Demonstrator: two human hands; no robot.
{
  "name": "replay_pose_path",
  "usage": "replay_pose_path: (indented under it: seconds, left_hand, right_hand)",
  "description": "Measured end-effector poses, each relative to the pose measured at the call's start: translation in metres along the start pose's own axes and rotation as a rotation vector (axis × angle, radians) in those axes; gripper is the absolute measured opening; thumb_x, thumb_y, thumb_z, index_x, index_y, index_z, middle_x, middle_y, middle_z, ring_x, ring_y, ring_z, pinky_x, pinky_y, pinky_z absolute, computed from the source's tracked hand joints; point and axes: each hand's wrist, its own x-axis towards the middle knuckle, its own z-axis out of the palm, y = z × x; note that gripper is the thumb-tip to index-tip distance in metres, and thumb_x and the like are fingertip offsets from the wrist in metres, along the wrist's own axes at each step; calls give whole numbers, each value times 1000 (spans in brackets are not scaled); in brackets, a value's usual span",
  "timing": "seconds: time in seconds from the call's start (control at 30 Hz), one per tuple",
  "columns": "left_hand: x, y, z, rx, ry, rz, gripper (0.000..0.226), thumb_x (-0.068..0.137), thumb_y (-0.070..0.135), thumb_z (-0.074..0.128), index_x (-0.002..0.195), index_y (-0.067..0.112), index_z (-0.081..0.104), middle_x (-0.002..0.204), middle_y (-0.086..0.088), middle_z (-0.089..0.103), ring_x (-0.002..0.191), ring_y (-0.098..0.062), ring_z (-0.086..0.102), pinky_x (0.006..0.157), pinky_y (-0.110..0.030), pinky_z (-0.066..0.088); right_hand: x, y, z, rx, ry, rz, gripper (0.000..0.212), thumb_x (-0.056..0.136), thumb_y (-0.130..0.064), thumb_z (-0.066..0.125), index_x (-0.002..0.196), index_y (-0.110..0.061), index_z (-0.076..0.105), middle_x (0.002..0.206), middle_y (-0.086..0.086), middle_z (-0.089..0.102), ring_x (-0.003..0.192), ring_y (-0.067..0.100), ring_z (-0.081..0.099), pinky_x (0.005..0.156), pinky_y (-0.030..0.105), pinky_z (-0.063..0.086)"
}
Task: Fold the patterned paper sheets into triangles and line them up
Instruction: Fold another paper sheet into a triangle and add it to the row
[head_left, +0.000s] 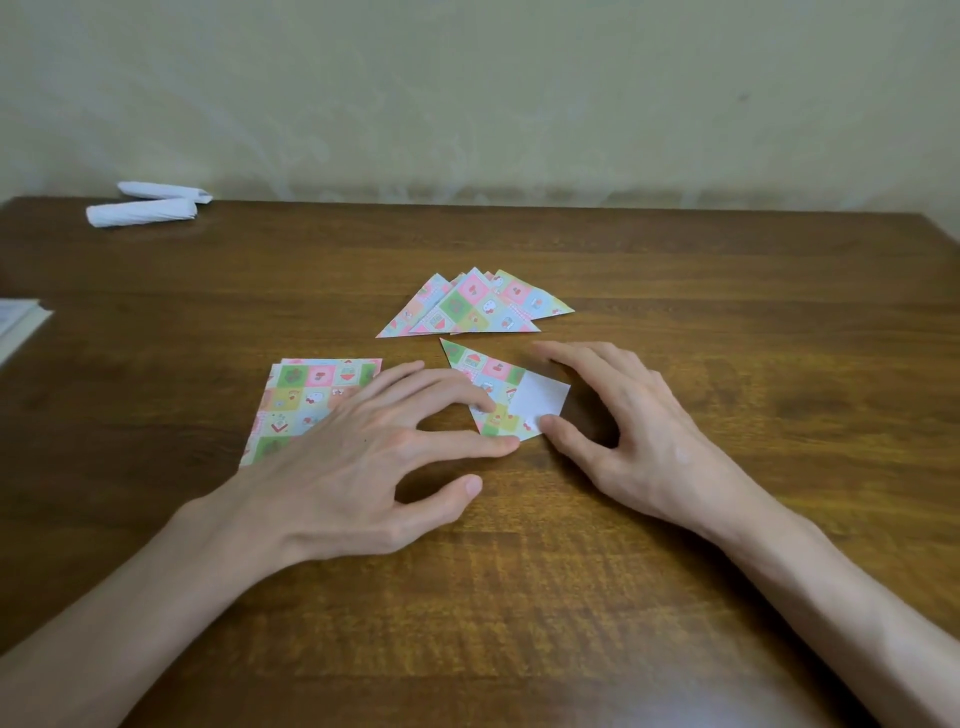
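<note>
A patterned sheet (493, 384), partly folded into a triangle, lies on the wooden table (727, 312) between my hands, with a white flap of its underside showing at the right. My left hand (374, 457) presses its lower left edge with straight fingertips. My right hand (623, 431) touches the white flap's lower corner with the thumb, its fingers spread over the sheet's right side. Behind it lies an overlapping pile of folded triangles (475, 306). A stack of unfolded patterned sheets (306, 400) lies at the left, partly under my left hand.
Two rolled white papers (150, 205) lie at the table's far left corner. A book or box edge (18, 327) pokes in at the left border. A pale wall rises behind the table.
</note>
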Motion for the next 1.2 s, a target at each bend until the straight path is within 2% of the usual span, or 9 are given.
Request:
replay_pose_path:
  seconds: [0.17, 0.33, 0.5, 0.73, 0.83, 0.93, 1.03, 1.1, 1.2]
  left_hand:
    - [2, 4, 4, -107, 50, -88, 82, 95, 81, 11, 144, 37, 59, 154, 15, 48, 149, -4, 33, 126, -39, 19]
    - [2, 2, 5, -100, 53, -75, 73, 98, 77, 17, 142, 38, 60, 154, 15, 49, 148, -6, 36, 126, -42, 22]
    - [-2, -2, 5, -93, 44, -80, 57, 102, 70, 28, 143, 43, 57, 156, 20, 45, 149, -1, 33, 125, -45, 25]
    - [2, -9, 4, -239, 171, -25, 23, 97, 41, 60, 112, 38, 78, 134, 25, 62, 135, 1, 51, 122, -41, 33]
    - [4, -6, 6, -328, 227, -64, 7, 94, 30, 72, 101, 29, 75, 120, 18, 65, 125, -7, 61, 108, -39, 47]
    - [7, 1, 5, -378, 259, -117, 16, 90, 28, 78, 101, 30, 67, 116, 14, 62, 116, -14, 64, 95, -42, 52]
    - [11, 10, 8, -322, 287, -178, 23, 88, 43, 77, 101, 36, 59, 115, 16, 57, 113, -10, 62, 92, -48, 50]
    - [12, 15, 11, -210, 292, -217, 34, 85, 59, 72, 106, 39, 56, 114, 21, 50, 108, -3, 57, 92, -39, 47]
    - [13, 20, 14, -61, 232, -293, 64, 80, 84, 51, 129, 44, 52, 122, 25, 44, 117, 0, 47, 101, -30, 38]
  right_hand:
    - [0, 3, -1, 148, 55, 55, 54, 99, -33, 65, 149, -38, 46, 137, -22, 54, 134, 1, 45, 114, 35, 35]
    - [0, -3, 4, 13, 60, 42, 62, 94, -60, 56, 150, -37, 43, 139, -20, 51, 132, 1, 44, 110, 31, 36]
    - [1, -2, 3, -23, -11, 28, 68, 95, -56, 60, 155, -41, 34, 144, -18, 44, 134, 4, 40, 110, 31, 33]
    - [-1, 7, -3, 181, 17, 26, 66, 99, -5, 60, 152, -40, 43, 137, -25, 53, 138, 2, 43, 118, 34, 33]
    - [-2, 2, -3, 152, 62, 0, 49, 98, -21, 66, 143, -37, 56, 133, -22, 57, 135, 4, 47, 115, 39, 38]
    - [0, -2, -4, 93, 49, -47, 37, 94, -30, 72, 130, -39, 67, 135, -20, 58, 140, 2, 42, 116, 41, 36]
    - [0, -4, -3, 66, -48, -99, 45, 91, -45, 73, 135, -42, 64, 150, -22, 50, 151, -2, 27, 124, 40, 25]
    - [-1, -6, -2, 31, -97, -110, 53, 91, -56, 68, 141, -45, 58, 155, -23, 45, 153, -5, 18, 127, 39, 18]
    - [-2, -7, -1, -59, -39, -140, 56, 89, -65, 62, 141, -45, 58, 147, -23, 52, 151, 2, 27, 123, 40, 24]
